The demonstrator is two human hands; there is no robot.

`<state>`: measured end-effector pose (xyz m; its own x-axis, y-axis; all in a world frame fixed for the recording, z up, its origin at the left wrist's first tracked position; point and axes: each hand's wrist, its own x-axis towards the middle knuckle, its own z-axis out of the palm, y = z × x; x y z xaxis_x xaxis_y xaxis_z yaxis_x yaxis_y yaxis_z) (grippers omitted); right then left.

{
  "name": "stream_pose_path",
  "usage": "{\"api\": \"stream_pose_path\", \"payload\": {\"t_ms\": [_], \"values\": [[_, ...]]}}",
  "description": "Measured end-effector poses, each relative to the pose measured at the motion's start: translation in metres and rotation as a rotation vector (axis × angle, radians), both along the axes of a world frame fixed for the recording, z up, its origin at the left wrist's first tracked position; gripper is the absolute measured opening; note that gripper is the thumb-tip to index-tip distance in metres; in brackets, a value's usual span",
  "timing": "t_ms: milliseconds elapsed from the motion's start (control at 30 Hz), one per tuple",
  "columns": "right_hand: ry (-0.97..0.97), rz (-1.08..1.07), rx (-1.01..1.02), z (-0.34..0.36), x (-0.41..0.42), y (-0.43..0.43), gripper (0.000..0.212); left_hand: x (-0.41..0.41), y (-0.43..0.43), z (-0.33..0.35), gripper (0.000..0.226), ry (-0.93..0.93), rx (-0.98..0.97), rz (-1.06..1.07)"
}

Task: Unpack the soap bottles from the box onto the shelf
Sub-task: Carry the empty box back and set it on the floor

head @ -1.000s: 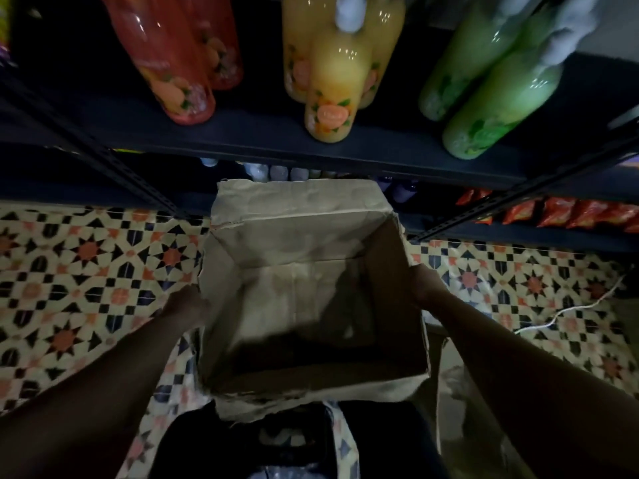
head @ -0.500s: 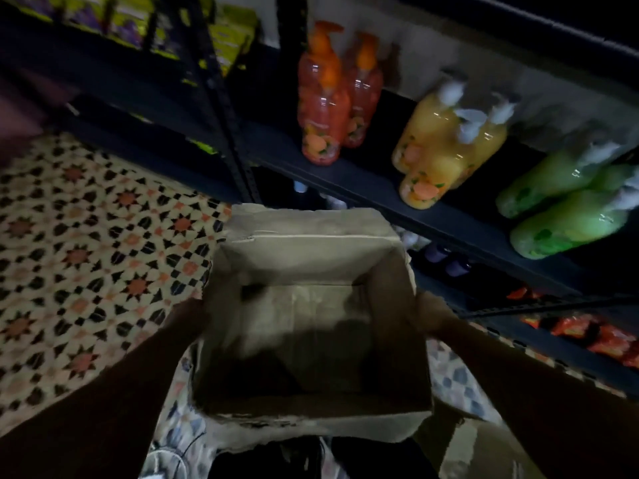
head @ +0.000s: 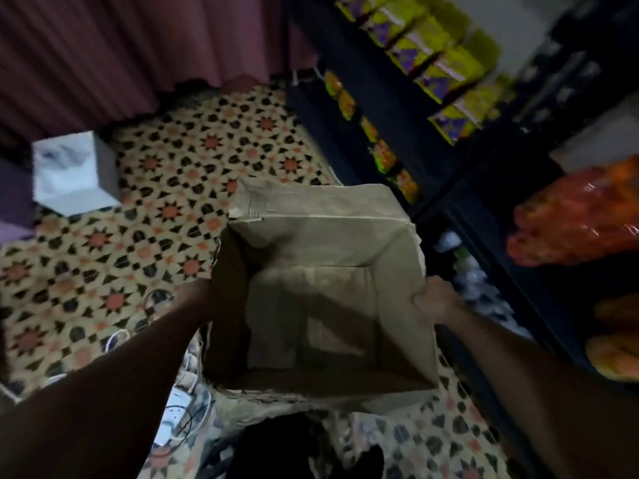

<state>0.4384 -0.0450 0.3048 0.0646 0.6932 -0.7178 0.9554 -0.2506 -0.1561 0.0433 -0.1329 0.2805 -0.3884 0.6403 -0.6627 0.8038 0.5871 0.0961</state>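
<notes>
1. The right hand (head: 436, 299) gripped the right wall of the cardboard box (head: 311, 233); the left hand (head: 202, 293) met its left wall, its grip too dark to tell.
2. Inside, only the box's bare bottom showed.
3. Blurred orange soap bottles (head: 570, 216) stood on the shelf (head: 539, 271) to the right.

Orange soap bottles (head: 570, 216) on dark shelf (head: 498, 216)

Left hand (head: 203, 289) mostly hidden behind brown cardboard box (head: 321, 243) wall. Orange plastic soap bottles (head: 570, 216) blurred, cut by right edge.
</notes>
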Motion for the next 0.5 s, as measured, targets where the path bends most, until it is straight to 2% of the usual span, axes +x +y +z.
{"api": "stream_pose_path", "payload": {"t_ms": [233, 500], "values": [[0.065, 0.028, 0.017, -0.004, -0.111, 0.099, 0.016, -0.097, 0.041, 0.016, 0.032, 0.008, 0.019, 0.147], [0.041, 0.058, 0.109, -0.007, -0.194, 0.188, 0.023, -0.151, 0.089, 0.02, 0.023, -0.067, -0.01, 0.313]]}}
